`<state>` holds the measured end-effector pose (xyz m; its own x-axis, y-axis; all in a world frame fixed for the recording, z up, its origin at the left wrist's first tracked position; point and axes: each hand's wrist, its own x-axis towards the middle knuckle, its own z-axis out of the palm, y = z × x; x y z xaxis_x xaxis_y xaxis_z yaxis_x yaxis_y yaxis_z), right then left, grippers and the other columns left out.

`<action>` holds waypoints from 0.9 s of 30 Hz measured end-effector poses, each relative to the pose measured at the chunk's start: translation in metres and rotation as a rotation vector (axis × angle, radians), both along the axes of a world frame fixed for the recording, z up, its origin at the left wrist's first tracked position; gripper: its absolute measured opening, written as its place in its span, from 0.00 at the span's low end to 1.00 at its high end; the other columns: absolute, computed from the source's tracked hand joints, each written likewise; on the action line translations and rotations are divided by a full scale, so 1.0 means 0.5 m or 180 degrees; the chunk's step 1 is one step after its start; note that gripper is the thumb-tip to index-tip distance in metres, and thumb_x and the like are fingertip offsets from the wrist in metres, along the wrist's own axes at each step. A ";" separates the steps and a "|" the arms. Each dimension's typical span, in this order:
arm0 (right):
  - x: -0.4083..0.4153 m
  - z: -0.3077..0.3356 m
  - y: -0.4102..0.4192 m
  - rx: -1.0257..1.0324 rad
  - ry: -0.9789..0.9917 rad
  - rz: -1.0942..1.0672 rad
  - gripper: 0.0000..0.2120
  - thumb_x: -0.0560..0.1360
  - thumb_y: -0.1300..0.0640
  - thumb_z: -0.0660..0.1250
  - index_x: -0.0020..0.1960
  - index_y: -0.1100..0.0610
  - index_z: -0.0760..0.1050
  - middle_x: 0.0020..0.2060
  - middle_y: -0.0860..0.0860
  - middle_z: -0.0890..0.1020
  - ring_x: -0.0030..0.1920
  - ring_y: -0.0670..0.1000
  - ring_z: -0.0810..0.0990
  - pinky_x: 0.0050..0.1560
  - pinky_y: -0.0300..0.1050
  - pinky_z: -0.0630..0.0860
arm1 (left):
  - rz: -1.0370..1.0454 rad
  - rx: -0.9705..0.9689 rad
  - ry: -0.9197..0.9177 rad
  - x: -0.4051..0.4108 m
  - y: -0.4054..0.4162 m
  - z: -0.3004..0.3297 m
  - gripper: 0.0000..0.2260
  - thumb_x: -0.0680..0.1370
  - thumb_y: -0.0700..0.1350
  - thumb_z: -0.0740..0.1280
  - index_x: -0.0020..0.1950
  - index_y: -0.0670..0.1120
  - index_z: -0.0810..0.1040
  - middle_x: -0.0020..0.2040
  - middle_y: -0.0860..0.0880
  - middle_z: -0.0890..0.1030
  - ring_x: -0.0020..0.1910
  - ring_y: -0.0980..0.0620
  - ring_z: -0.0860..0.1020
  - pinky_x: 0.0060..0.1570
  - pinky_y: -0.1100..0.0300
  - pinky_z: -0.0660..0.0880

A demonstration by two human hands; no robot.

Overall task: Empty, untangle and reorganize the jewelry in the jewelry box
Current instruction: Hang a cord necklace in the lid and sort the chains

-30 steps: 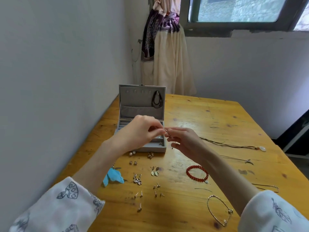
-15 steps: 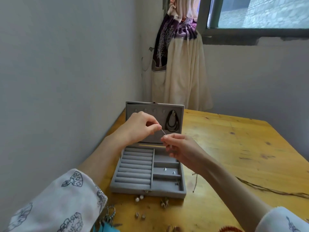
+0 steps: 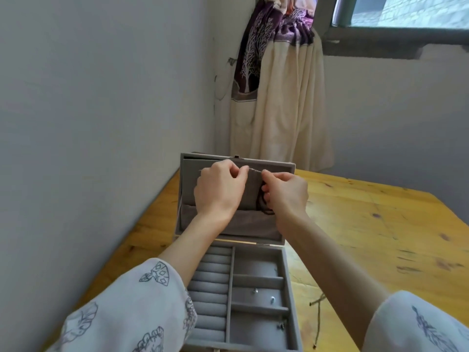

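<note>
Hands are both up at the raised lid (image 3: 218,226) of the grey jewelry box (image 3: 286,288), which sits open on the wooden table (image 3: 380,224) right by the wall (image 3: 88,123). Left hand (image 3: 219,190) has its fingers curled, pinching one end of a thin silver chain (image 3: 255,170), and the right hand (image 3: 288,193) pinches the other end, so a short stretch of it runs taut between the two fingertips, just in front of the top part of the lid's padded inside. Can't really tell if the chain is hooked onto anything up there, the hands cover that bit.

A dark cord necklace (image 3: 265,207) hangs inside the lid, mostly hidden behind the right hand, with its loop dangling down to the fabric pocket along the bottom of the lid.

Down in the base of the box, the left side is all padded ring rolls (image 3: 210,293), partly under the left sleeve (image 3: 127,313). The right side is split into small compartments, and there are a couple of tiny silver pieces (image 3: 255,291) in the middle one plus another small one (image 3: 280,326) in the nearest compartment. Too small to say what they are, probably studs.

On the table just right of the box lies a thin brownish cord (image 3: 318,316). A curtain (image 3: 279,97) hangs in the corner by the window (image 3: 406,13).
</note>
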<state>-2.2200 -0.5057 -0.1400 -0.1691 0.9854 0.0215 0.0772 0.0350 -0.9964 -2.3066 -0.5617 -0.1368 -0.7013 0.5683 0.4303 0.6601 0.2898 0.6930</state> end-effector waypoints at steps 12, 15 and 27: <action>-0.036 -0.013 0.016 0.1183 -0.1201 -0.0361 0.17 0.75 0.52 0.60 0.31 0.60 0.74 0.29 0.55 0.76 0.38 0.56 0.73 0.35 0.40 0.54 | 0.0429 -0.0196 -0.0158 0.007 0.016 -0.006 0.14 0.75 0.53 0.62 0.33 0.48 0.78 0.29 0.50 0.80 0.34 0.50 0.79 0.29 0.63 0.64; -0.032 -0.013 0.015 0.0915 -0.1172 -0.0233 0.19 0.74 0.52 0.61 0.27 0.59 0.73 0.27 0.55 0.77 0.37 0.57 0.75 0.37 0.43 0.61 | 0.0358 -0.0234 -0.0447 0.009 0.014 -0.013 0.15 0.75 0.53 0.62 0.30 0.48 0.76 0.29 0.50 0.80 0.33 0.48 0.80 0.36 0.59 0.73; 0.004 -0.062 -0.017 0.0151 -0.0619 -0.0001 0.18 0.75 0.52 0.64 0.26 0.53 0.72 0.21 0.48 0.77 0.24 0.44 0.76 0.35 0.38 0.73 | 0.0446 -0.0450 -0.0021 -0.003 -0.035 -0.058 0.13 0.76 0.52 0.63 0.34 0.49 0.77 0.32 0.53 0.73 0.28 0.57 0.66 0.26 0.65 0.56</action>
<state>-2.2181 -0.5143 -0.1708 -0.1742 0.9841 0.0348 0.2681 0.0814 -0.9600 -2.3080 -0.5793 -0.1659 -0.7804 0.5194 0.3482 0.6020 0.4734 0.6430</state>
